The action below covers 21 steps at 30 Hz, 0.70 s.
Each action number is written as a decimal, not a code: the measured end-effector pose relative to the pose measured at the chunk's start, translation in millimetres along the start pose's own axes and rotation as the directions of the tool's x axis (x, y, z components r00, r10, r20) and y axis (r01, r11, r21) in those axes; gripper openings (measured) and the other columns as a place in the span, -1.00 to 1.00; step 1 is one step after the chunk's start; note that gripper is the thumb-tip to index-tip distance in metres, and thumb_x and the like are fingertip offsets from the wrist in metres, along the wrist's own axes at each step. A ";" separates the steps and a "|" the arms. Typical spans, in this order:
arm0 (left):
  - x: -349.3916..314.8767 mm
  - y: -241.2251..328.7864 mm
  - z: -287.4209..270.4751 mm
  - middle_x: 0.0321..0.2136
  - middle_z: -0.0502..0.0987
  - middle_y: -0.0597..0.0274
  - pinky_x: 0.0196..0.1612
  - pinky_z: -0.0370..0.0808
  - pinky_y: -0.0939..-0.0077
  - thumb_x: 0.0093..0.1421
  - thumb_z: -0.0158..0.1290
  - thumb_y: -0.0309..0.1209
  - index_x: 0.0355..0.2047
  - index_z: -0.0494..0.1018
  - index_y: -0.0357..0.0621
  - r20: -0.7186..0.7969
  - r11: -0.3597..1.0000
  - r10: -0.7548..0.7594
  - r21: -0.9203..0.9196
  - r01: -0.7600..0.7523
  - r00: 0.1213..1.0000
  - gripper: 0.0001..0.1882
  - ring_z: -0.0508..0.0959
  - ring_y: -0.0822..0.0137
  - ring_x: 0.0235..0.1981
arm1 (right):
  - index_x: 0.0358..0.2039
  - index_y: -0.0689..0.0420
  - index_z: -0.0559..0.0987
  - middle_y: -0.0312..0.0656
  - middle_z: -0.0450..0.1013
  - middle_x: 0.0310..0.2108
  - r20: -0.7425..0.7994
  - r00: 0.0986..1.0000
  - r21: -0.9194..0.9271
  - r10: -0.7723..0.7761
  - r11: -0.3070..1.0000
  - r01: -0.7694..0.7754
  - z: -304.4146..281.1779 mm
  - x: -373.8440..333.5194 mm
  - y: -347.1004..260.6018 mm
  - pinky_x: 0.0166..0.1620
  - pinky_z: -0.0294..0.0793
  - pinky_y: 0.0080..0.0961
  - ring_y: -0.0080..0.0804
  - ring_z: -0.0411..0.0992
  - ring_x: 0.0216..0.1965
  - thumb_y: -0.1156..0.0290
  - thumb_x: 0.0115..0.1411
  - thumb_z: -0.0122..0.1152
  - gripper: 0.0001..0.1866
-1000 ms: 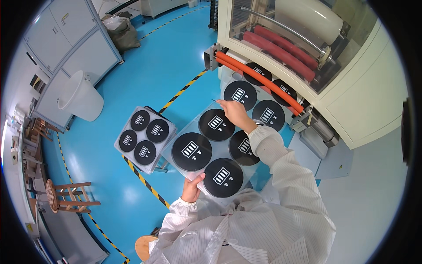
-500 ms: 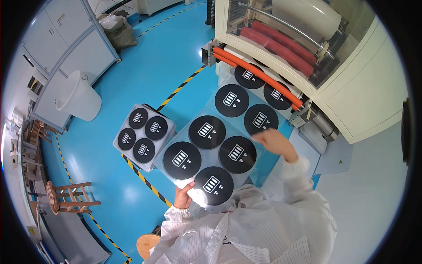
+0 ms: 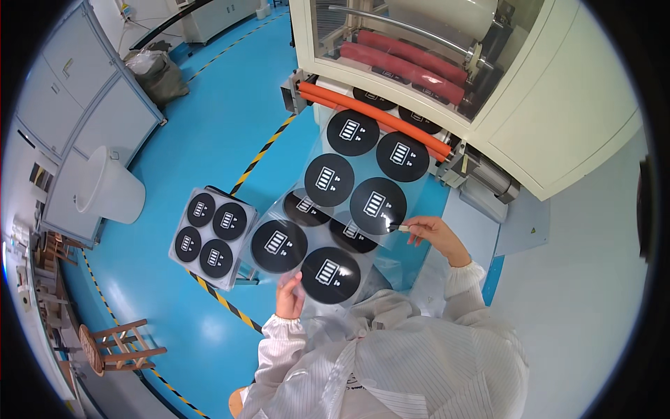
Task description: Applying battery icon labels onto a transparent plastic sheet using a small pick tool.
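My left hand (image 3: 289, 296) pinches the near left edge of a clear plastic sheet (image 3: 259, 274) with black discs carrying white battery-like symbols. One front disc (image 3: 330, 274) lies just right of its fingers. The sheet's far discs sit partly under the end of a clear film (image 3: 354, 162) coming from the machine, printed with similar black discs. Thumb and fingers of my right hand (image 3: 434, 232) close on a small slim tool (image 3: 403, 228) with a pale grip and dark tip. That tip meets the film at the edge of its nearest right disc (image 3: 377, 205). The tool's exact kind is unclear.
An orange roller (image 3: 373, 119) crosses the front of the cream machine (image 3: 558, 133), with red rollers (image 3: 403, 70) behind a window. Left of the sheet stands a stack of smaller disc sheets (image 3: 211, 234). Farther left are a white bin (image 3: 112, 185) and a wooden stool (image 3: 122, 346).
More film has come out past the orange roller toward me, and its end now overlaps the front sheet. My right hand, blurred before, now shows the small tool. The view has shifted.
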State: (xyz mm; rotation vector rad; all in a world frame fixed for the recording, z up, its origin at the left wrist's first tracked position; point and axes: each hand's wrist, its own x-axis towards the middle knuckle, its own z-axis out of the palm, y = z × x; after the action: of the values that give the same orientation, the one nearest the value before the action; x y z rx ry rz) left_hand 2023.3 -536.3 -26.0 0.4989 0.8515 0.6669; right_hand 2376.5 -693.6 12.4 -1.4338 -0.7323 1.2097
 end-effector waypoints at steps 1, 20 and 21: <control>0.7 1.6 17.5 -0.22 0.50 0.25 -0.18 0.43 0.60 0.12 0.00 -0.60 -0.04 0.35 -0.23 0.020 1.000 -0.001 -0.015 0.001 1.000 -0.65 0.51 0.42 -0.23 | -0.23 0.24 0.55 -0.26 0.50 -0.40 -0.001 1.000 -0.005 0.008 1.000 -0.008 2.0 -4.7 -5.0 -0.41 0.41 -0.67 -0.55 0.45 -0.45 0.41 0.19 0.08 -0.79; 54.6 -5.9 129.2 -0.26 0.49 0.28 -0.17 0.45 0.60 0.18 0.03 -0.53 -0.09 0.33 -0.22 0.200 0.999 -0.031 -0.028 0.037 0.979 -0.72 0.49 0.48 -0.25 | -0.31 0.25 0.54 -0.28 0.47 -0.54 0.011 0.999 0.001 0.047 0.999 -0.047 12.3 -23.2 -61.1 -0.45 0.39 -0.70 -0.59 0.41 -0.52 0.42 0.24 0.01 -0.82; 60.7 -10.1 118.8 -0.18 0.48 0.23 -0.08 0.43 0.54 0.16 0.03 -0.57 -0.05 0.32 -0.24 0.201 1.000 -0.012 -0.022 0.017 0.980 -0.67 0.48 0.41 -0.17 | -0.31 0.25 0.54 -0.28 0.47 -0.54 0.021 0.999 -0.002 0.047 0.999 -0.047 9.3 -12.6 -62.3 -0.45 0.39 -0.70 -0.59 0.41 -0.52 0.42 0.24 0.01 -0.82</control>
State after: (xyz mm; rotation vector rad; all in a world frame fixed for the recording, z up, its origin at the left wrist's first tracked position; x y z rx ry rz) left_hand 2152.3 -516.6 3.7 0.5287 0.6556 0.6013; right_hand 2374.9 -687.1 76.3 -1.4481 -0.7174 1.2626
